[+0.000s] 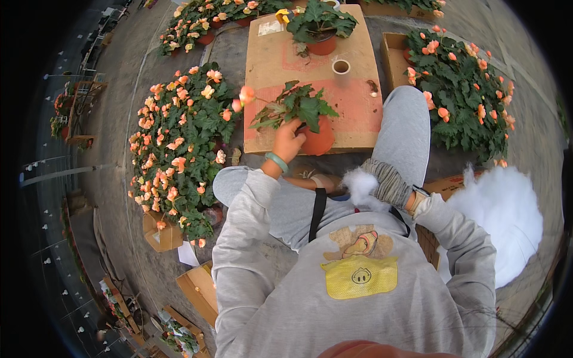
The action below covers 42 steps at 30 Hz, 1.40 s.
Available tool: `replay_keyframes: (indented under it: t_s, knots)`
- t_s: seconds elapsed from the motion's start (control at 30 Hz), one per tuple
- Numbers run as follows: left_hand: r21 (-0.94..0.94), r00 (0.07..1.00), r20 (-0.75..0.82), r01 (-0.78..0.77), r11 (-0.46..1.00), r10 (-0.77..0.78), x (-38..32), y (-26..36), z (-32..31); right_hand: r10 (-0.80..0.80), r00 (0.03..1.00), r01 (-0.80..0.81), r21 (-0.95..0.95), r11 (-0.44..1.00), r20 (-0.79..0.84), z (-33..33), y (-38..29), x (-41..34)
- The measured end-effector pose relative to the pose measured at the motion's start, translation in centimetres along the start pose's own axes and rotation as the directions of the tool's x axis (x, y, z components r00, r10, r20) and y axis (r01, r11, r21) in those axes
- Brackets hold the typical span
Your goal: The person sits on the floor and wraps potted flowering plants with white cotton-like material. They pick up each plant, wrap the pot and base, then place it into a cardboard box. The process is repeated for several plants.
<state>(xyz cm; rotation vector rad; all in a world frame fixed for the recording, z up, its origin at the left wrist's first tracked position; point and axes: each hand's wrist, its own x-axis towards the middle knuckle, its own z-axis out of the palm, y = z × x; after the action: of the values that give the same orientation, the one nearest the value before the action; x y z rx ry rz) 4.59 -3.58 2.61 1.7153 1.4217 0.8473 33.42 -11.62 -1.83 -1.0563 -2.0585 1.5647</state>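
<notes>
My bare left hand (288,139), with a green bangle at the wrist, grips the rim of a terracotta-coloured flower pot (319,138). The pot leans at the near edge of a cardboard box (309,107). Its begonia plant (297,104) has green leaves and a peach bloom (246,95) stretching out to the left. My right hand (387,180) wears a grey knitted glove and holds a tuft of white fibre stuffing (361,184) above my lap. The gloved fingertips are partly hidden by the fluff.
A second potted begonia (321,44) and a cardboard tube (341,67) stand on the box. Flowering begonias (179,147) crowd the left floor; more begonias (465,89) stand in a carton at right. A large heap of white stuffing (501,223) lies by my right arm.
</notes>
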Motion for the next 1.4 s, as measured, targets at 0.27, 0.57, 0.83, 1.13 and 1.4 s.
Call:
replay_keyframes:
  t_s: [0.27,0.57,0.83,1.13,1.4]
  knots:
    - [0.085,0.994,-0.103,-0.015,0.996,0.024,-0.6,0.2,0.4,-0.096,0.995,0.076,0.452,0.889,0.021,-0.4,-3.1,5.7]
    - [0.086,0.993,-0.114,-0.007,0.996,0.017,-1.0,0.6,0.3,-0.11,0.991,0.052,-0.527,0.848,-0.078,-3.1,-9.3,16.5]
    - [0.488,0.786,-0.348,-0.312,0.815,0.51,-0.9,1.5,1.5,0.168,0.978,-0.21,-0.561,0.801,-0.125,-2.6,-11.1,21.4]
    - [0.436,0.913,-0.216,-0.226,0.871,0.345,0.1,1.6,1.8,-0.156,0.949,0.025,-0.426,0.904,-0.274,-3.1,-6.7,17.5]
    - [0.321,0.865,-0.334,-0.269,0.908,0.374,-0.3,1.7,3.4,0.182,0.931,-0.179,0.038,0.983,-0.316,-1.7,-7.8,14.5]
